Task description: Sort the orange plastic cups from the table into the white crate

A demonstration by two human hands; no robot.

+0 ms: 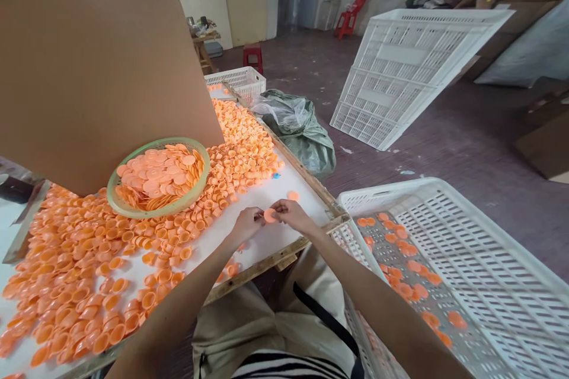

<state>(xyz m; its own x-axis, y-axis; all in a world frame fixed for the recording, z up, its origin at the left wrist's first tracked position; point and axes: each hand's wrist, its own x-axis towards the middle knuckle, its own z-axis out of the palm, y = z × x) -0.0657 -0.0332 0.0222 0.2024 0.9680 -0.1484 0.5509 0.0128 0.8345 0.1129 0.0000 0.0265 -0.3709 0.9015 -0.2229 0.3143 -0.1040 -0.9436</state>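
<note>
Both hands (249, 224) (291, 215), pinch grip on one orange disc (269, 215), white tabletop (311, 198) below, dark floor (306, 62) beyond.

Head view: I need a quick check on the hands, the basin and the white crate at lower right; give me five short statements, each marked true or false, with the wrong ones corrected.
1. The right hand holds an orange disc. True.
2. The left hand is inside the green-rimmed basin. False: it is over the table, next to the right hand.
3. The basin is filled with orange cups. False: flat orange discs are heaped in it.
4. Orange cups are spread around the basin. True.
5. The white crate at lower right contains nothing. False: orange pieces lie inside it.
</note>
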